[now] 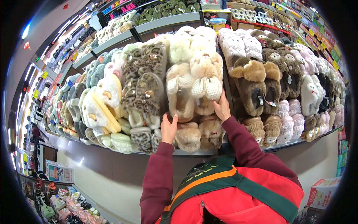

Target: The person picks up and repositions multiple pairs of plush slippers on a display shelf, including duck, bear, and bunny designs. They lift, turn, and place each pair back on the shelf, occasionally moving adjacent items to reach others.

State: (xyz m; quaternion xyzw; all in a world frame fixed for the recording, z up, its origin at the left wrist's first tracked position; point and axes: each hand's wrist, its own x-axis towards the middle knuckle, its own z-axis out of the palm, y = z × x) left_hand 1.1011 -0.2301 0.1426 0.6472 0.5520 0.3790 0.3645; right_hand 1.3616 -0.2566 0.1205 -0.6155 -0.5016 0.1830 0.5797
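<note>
Rows of plush slippers fill the display shelf before me. My left hand [169,127] is at the lower left edge of a beige furry slipper [181,106], its thumb near the heel. My right hand [222,106] touches the right side of the matching beige slipper with checked bunny ears [207,75]. Whether either hand grips a slipper is unclear. Leopard-print slippers [149,92] stand left of this pair; brown furry slippers [256,95] lie to its right. Light brown slippers [188,139] stand below, toes facing me.
White and yellow plush slippers [100,112] lie at the left of the shelf, white ones [311,93] at the right. Behind are racks with green slippers [170,11]. Cartons stand on the floor at left [59,172] and right [323,193].
</note>
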